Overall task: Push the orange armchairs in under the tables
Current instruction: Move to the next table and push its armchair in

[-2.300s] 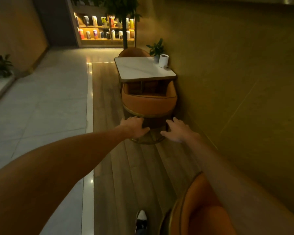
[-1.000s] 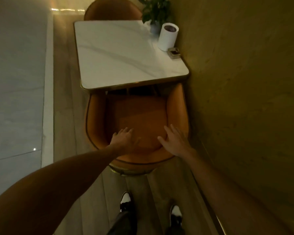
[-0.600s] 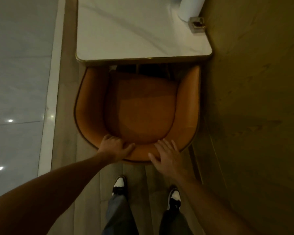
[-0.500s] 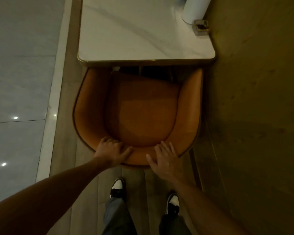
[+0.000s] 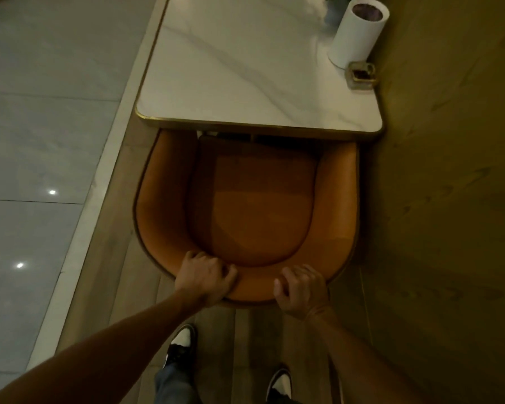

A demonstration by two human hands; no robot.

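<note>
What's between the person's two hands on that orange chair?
Head view: only the orange armchair's curved backrest rim lies between the left hand and right hand.

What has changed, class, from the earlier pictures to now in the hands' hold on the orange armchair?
The person walked up to the orange armchair. The left hand and right hand, first held in the air and then laid flat on its backrest, are now curled around the rim. The chair's front stays tucked under the table; the white cylinder has not moved.
</note>
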